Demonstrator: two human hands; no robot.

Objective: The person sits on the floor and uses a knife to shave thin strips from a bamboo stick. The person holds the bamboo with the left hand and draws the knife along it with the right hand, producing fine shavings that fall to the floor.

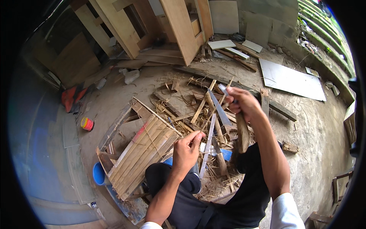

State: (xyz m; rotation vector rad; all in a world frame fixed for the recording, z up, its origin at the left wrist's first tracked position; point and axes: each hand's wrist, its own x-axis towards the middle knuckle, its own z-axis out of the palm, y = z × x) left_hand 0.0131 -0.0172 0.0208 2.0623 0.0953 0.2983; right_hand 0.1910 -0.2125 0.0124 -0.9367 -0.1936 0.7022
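My left hand [187,152] is closed in a pinch on a thin wooden strip [207,122], which slants up and away toward my right hand. My right hand [246,104] is wrapped round a knife-like tool; its thick wooden handle [242,133] points down toward my knee, and a short bright metal part [223,89] shows past the fingers. Whether its metal touches the strip cannot be made out. Between and beyond the hands a handsaw [221,108] lies on a heap of wood scraps and shavings [187,101].
A slatted wooden crate-like piece [143,149] leans at my left, beside a blue bucket [100,174]. Farther left stands a red and yellow tub [87,123]. A white panel [291,80] lies at the far right. Tall wooden boards [181,30] stand at the back.
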